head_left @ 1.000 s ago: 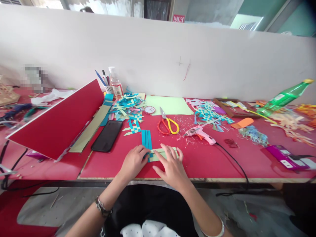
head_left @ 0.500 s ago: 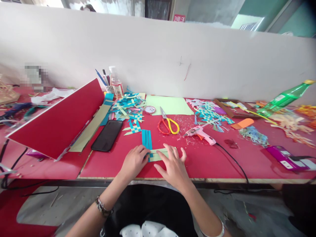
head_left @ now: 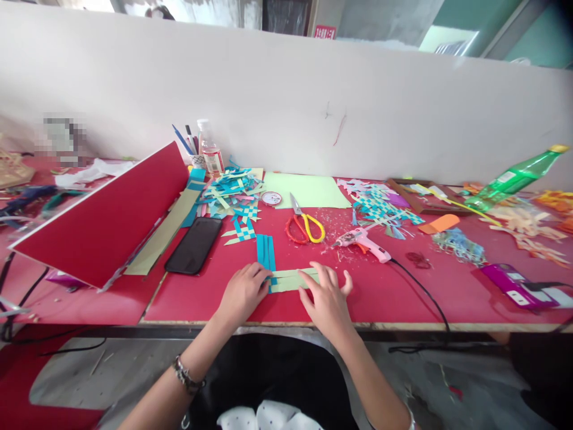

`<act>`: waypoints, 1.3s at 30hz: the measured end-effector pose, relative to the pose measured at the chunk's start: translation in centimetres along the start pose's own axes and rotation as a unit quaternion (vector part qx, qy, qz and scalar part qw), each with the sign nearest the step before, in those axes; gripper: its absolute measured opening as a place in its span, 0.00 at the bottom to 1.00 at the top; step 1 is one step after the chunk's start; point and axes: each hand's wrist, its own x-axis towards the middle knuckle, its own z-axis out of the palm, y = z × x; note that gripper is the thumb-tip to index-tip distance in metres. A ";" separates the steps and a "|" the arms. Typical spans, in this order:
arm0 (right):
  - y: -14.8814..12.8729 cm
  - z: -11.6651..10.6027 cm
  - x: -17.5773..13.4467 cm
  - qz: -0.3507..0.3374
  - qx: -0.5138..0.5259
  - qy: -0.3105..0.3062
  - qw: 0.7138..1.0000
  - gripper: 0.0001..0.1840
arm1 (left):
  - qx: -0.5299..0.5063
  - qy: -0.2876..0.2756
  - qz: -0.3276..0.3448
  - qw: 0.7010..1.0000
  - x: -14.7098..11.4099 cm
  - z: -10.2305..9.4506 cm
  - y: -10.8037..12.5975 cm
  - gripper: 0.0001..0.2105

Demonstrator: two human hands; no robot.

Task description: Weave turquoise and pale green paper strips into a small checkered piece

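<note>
My left hand presses its closed fingers and thumb on woven paper strips at the table's front. Blue paper strips run away from me there, crossed by pale green paper strips that lie sideways. The exact crossing is partly hidden under the left fingertips. Over the right end of the green strips rests my right hand, fingers spread and little finger raised. Scissors with one red and one yellow handle lie beyond the strips. A pink glue gun is to their right.
A black phone and a leaning red board stand to the left. Behind are a pile of cut strips, a roll of tape and a pale green sheet. A green bottle tilts at right, behind a purple power box.
My right hand has slid to the right along the green strips, uncovering more of them. My left hand stays at the crossing, and the strips look unmoved.
</note>
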 end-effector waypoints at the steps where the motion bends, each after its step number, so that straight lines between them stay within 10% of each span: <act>1: 0.0 0.1 0.0 0.005 0.000 0.000 1.000 0.14 | 0.002 -0.001 -0.001 1.000 0.0 0.0 0.0 0.10; 12: 1.9 0.1 -0.5 0.066 -0.042 0.048 0.996 0.13 | 0.047 -0.012 -0.003 0.999 0.0 -0.1 0.3 0.09; 25: -3.6 0.5 -0.3 0.002 0.036 0.003 0.999 0.18 | 0.034 -0.008 0.003 0.999 0.0 -0.1 0.3 0.09; 39: 2.1 0.4 -1.4 0.109 -0.025 0.066 0.992 0.15 | 0.051 -0.006 -0.003 0.999 0.0 -0.2 0.4 0.09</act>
